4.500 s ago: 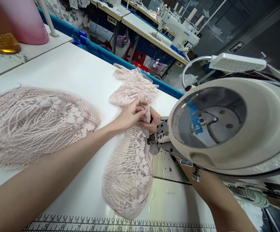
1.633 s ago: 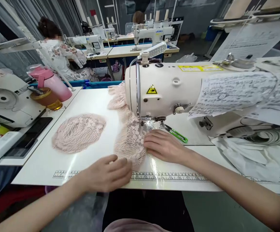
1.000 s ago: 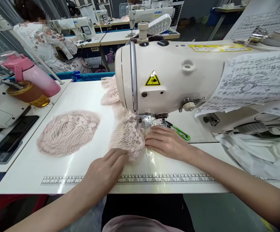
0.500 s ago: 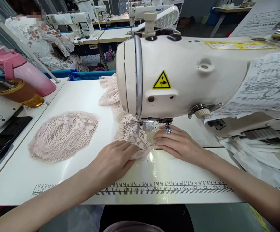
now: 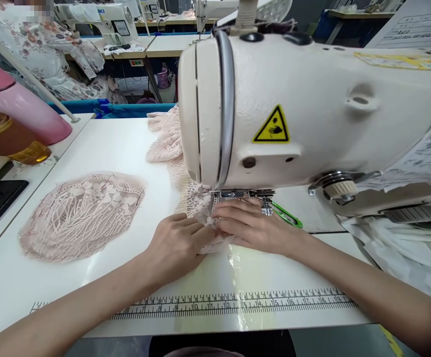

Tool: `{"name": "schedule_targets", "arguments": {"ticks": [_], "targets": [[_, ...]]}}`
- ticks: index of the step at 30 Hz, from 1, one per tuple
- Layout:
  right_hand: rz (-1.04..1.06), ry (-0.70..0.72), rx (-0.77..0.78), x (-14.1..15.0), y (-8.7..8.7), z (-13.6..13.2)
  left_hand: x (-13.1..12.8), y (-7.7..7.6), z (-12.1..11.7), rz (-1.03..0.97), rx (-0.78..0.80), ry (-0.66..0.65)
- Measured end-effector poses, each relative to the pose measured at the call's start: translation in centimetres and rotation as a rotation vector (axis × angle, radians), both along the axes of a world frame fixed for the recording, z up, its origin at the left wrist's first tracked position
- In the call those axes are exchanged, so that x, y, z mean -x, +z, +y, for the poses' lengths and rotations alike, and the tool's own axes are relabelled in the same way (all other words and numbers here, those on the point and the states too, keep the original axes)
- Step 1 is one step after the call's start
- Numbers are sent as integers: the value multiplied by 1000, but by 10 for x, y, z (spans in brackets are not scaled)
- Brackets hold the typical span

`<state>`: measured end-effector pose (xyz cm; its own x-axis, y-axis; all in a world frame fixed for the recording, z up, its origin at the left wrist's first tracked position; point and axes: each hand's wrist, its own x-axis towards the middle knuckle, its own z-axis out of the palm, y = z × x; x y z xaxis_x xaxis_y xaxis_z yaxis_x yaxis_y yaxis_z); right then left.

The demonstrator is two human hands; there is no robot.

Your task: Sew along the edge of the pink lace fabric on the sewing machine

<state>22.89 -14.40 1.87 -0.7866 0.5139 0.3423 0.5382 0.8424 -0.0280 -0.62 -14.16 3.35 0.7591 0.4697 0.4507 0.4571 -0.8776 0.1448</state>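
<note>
Pale pink lace fabric [image 5: 197, 201] lies on the white table under the needle end of a sewing machine [image 5: 275, 109], running back behind the machine's head. My left hand [image 5: 182, 240] has its fingers curled on the lace's near left edge, thumb underneath. Flat on the lace's right side lies my right hand [image 5: 254, 225], fingers stretched out to the left and close to the presser foot [image 5: 266, 205]. The right fingertips nearly meet the left ones. Just behind the right hand is a slim green tool [image 5: 288, 214], partly hidden. A stack of lace pieces [image 5: 81, 215] rests to the left.
A pink bottle [image 5: 26, 106], an amber cup [image 5: 15, 139] and a dark phone [image 5: 0, 203] stand or lie at the left. White cloth [image 5: 404, 248] is bunched at the right. A printed ruler [image 5: 223, 303] runs along the front edge. Another person [image 5: 48, 54] sits beyond.
My right hand has slid left over the lace, closer to my left hand, and the green tool now shows behind it. The view has moved nearer the machine.
</note>
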Motion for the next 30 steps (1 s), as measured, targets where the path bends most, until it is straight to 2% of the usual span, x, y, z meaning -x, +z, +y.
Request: {"name": "schedule_targets", "arguments": {"ticks": [3,7,9,12,15,19,24,30], "targets": [[83,62,-64,2,-4,3,2,-2,1,-4,-52,20],[227,117,25,-1,-5,3,3,-2,0,41,-251,17],[259,111,85,-1,-4,2,2,-1,0,53,-297,22],[299,64,100,0,-2,-1,0,-1,2,42,-259,16],[342,10,27,2,-3,-3,-1,-6,6,75,-132,1],[342,30,4,3,-11,-4,1,-16,10,192,-20,13],[384,61,25,3,-18,-3,4,-19,12,213,-52,8],[390,80,14,4,-16,-3,3,-18,13,214,-71,7]]}}
